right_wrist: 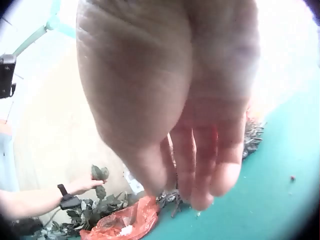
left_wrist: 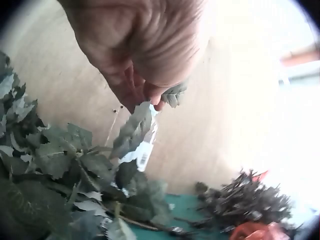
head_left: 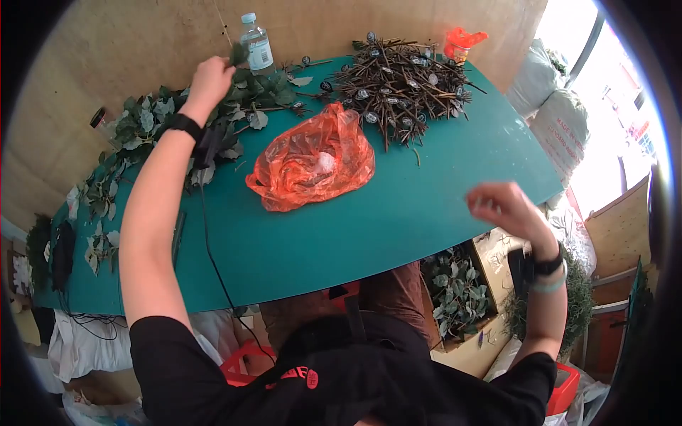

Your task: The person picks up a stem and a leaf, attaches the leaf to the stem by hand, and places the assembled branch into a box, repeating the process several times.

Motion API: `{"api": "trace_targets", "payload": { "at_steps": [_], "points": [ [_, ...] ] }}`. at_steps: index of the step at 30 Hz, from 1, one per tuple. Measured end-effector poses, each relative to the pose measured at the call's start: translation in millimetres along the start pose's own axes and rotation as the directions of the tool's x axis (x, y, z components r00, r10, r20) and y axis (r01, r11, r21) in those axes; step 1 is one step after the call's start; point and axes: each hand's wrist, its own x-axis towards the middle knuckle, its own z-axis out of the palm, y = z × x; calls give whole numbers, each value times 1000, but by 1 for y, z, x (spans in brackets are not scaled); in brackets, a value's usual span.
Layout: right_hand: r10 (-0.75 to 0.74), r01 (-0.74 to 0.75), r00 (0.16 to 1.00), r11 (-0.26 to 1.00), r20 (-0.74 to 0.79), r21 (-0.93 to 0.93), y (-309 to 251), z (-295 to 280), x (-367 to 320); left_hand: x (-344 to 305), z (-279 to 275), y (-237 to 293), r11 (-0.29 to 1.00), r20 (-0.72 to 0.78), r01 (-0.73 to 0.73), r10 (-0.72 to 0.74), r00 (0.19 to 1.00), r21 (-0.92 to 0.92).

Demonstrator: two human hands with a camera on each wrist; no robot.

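My left hand (head_left: pixel 209 77) is raised over the far left of the green table (head_left: pixel 398 227) and pinches a sprig of artificial green leaves (head_left: pixel 239 53) lifted from the leaf pile (head_left: pixel 206 113). In the left wrist view the fingers (left_wrist: pixel 150 90) hold the leaves (left_wrist: pixel 135 125) above the pile (left_wrist: pixel 55 170). My right hand (head_left: pixel 501 206) hovers over the table's near right edge, fingers loosely curled, holding nothing; its fingers (right_wrist: pixel 200 150) hang relaxed in the right wrist view.
An orange plastic bag (head_left: pixel 312 163) lies mid-table. A heap of dark twig stems (head_left: pixel 398 82) sits at the far right, a water bottle (head_left: pixel 256 44) at the back. A box of foliage (head_left: pixel 458 295) stands below the table's right edge.
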Motion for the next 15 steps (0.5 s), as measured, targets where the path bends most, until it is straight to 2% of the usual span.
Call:
{"api": "trace_targets", "payload": {
  "at_steps": [1, 2, 3, 4, 5, 6, 8, 9, 12, 13, 15],
  "points": [
    [-55, 53, 997, 998, -60, -39, -1, -5, 21, 0, -10, -1, 997, -58, 27, -32, 998, -76],
    [-114, 105, 986, 991, -118, -81, 0, -10, 43, -3, -17, -1, 997, -61, 26, -31, 998, -75],
    [-154, 134, 970, 984, -186, -116, 4, -12, 68, -13, -25, 2, 897, -12, 111, -128, 992, -429],
    [-196, 161, 948, 975, -252, -153, 10, -14, 95, -25, -36, 6, 669, 68, 186, -199, 978, -719],
    [-268, 205, 913, 953, -307, -222, 15, -15, 120, -40, -53, 23, 578, 112, 233, -239, 965, -782],
    [-340, 242, 870, 925, -357, -293, 20, -16, 145, -58, -68, 46, 479, 157, 276, -272, 949, -834],
    [-303, 144, 856, 918, -419, -370, 29, -16, 187, -95, -85, 69, 448, 223, 327, -271, 937, -832],
    [-312, 152, 851, 916, -422, -370, 35, -14, 202, -115, -90, 81, 366, 244, 346, -298, 923, -864],
    [-118, -212, 870, 786, -478, -581, 40, -2, 243, -167, -90, 112, 116, 323, 388, -370, 871, -914],
    [-141, -182, 878, 787, -458, -590, 35, 0, 248, -177, -87, 115, 115, 316, 389, -400, 860, -914],
    [11, -300, 903, 731, -430, -612, 31, 2, 249, -200, -79, 117, -98, 469, 470, -385, 795, -877]
  ]
}}
